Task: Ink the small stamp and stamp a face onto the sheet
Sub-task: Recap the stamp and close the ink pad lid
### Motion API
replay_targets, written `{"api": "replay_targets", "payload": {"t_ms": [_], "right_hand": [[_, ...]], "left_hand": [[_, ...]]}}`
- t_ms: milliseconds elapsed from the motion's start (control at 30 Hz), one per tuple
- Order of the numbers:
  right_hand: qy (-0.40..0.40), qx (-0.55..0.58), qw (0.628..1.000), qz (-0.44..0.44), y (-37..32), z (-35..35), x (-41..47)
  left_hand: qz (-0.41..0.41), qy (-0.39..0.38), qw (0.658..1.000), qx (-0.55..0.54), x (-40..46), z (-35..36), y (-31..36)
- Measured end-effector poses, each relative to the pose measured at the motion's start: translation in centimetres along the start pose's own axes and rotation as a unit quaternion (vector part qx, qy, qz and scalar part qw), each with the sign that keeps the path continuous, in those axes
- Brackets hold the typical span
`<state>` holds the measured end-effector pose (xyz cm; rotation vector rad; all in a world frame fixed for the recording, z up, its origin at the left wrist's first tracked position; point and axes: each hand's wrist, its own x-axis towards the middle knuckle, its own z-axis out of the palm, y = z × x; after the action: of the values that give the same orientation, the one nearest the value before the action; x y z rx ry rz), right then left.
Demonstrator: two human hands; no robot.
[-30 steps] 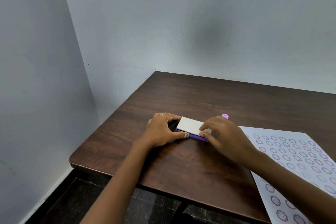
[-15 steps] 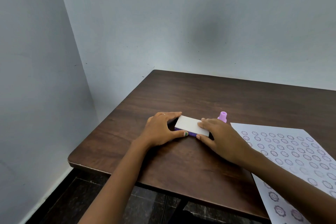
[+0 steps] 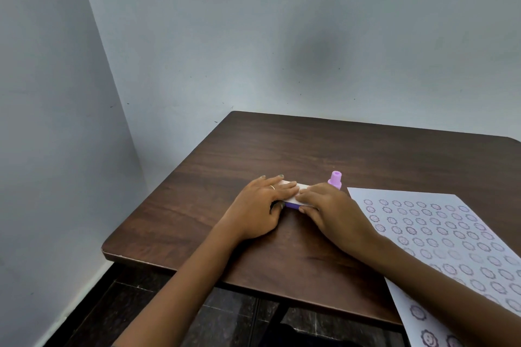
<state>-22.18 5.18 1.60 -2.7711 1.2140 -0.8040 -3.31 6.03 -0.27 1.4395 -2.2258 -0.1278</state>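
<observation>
Both hands lie flat on the ink pad (image 3: 293, 200), fingers spread over its white lid, thumbs at the near edge; the left hand (image 3: 260, 210) covers its nine o'clock end, the right hand (image 3: 332, 213) its three o'clock end; neither holds anything else; the lid looks closed, so inking has not begun; the stamp (image 3: 335, 181) stands untouched on the table (image 3: 282, 149) at one o'clock of the pad; the sheet (image 3: 451, 234), at three o'clock, already carries rows of faces; opening, inking and stamping remain.
</observation>
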Motion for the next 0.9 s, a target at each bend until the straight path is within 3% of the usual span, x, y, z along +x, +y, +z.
{"api": "replay_targets", "payload": {"t_ms": [167,333,433,567,900], "right_hand": [[0.027,-0.008,0.999,-0.034,1.5,-3.4,-2.0],[-0.015,-0.02,0.992,0.121,6.2,-5.8,-5.8],[-0.108,-0.039,0.973,0.2,7.9,-6.2,-7.7],[-0.175,-0.055,0.962,0.202,8.7,-5.3,-8.6],[-0.159,-0.092,0.956,0.227,11.2,-2.7,-4.7]], "left_hand": [[-0.022,-0.027,0.999,-0.032,-0.1,0.1,0.4],[-0.037,-0.037,0.998,-0.033,-0.2,0.1,0.4],[-0.039,-0.045,0.998,-0.038,-0.1,0.2,0.5],[-0.036,-0.041,0.997,-0.046,0.3,0.5,0.5],[-0.055,-0.048,0.996,-0.044,3.3,1.0,-0.2]]}}
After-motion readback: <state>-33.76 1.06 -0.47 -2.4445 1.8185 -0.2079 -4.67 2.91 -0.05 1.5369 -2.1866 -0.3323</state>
